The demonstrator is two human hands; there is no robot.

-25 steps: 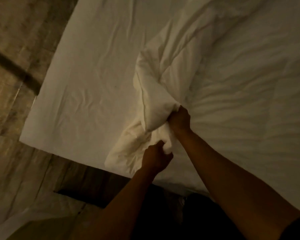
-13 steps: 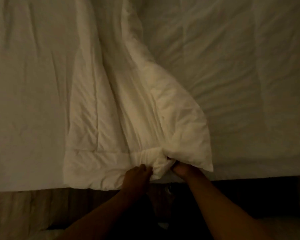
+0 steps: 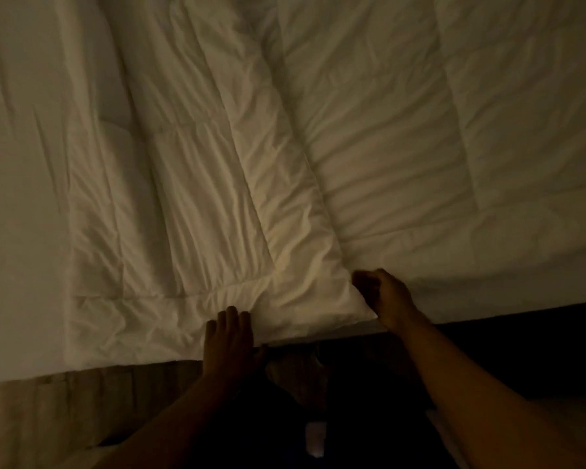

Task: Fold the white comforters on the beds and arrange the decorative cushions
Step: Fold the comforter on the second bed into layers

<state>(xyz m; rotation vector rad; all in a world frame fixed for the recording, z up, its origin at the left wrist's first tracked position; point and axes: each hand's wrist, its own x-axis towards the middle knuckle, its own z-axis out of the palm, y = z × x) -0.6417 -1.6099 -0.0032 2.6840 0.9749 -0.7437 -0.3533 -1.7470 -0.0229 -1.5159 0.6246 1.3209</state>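
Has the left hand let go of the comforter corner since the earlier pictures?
Yes. The left hand now lies flat at the bed's near edge, no longer bunching the comforter.

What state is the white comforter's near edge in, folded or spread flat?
Folded: a flap of the white comforter lies doubled over itself, corner at the bed's edge.

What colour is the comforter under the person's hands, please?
White, stitched into quilted panels; the comforter looks yellowish in the dim head view.

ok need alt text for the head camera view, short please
Two bare hands work the near edge of a white comforter on a dim bed: the left hand lies flat on the folded flap's hem, and the right hand, fingers curled, is at the flap's corner. Wood-look floor shows below.
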